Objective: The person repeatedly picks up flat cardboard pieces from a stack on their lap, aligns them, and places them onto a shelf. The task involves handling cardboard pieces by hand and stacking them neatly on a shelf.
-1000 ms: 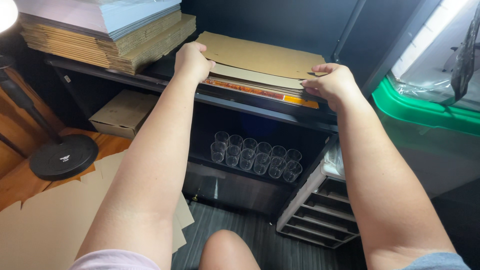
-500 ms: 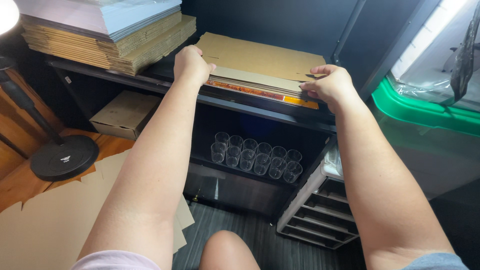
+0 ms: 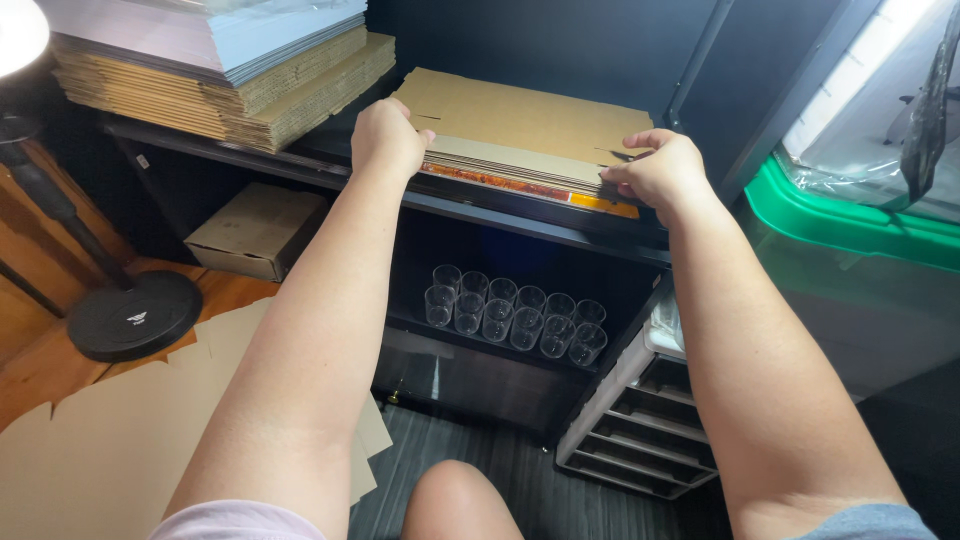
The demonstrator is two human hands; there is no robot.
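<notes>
Both arms reach fwd to a dark shelf (image 3: 300, 165). On it, centre-far, lies a flat stack of folded cardboard sheets (image 3: 520, 125): plain brown, smooth top face, a few cut slots near the left and right edges, layered edges showing along the near side. Under the brown sheets sits a thinner orange-red printed sheet (image 3: 500, 183), its near edge poking out w/ a yellow patch at the right end.

Left hand (image 3: 388, 137) is on the stack's near-left corner, grip closed over the edge, fingers curled over the top, knuckles up. Right hand (image 3: 660, 170) is at the near-right corner, grip pinched on the sheet edges, thumb on top, fingers tucked under.

Left of the stack on the same shelf: a taller pile of corrugated board (image 3: 230, 85) w/ pale glossy sheets on top. Below the shelf, a lower ledge carries a cluster of clear plastic cups (image 3: 515, 318), upright, touching each other. Far left under the shelf, a small closed cardboard box (image 3: 260, 230). Near left on the wood floor: a round black lamp base (image 3: 135, 315) and a big loose cardboard sheet (image 3: 110, 440). Right: a clear bin w/ green rim (image 3: 850, 225); below it a grey drawer rack (image 3: 640, 425). A knee (image 3: 460, 500) shows at the bottom centre.
</notes>
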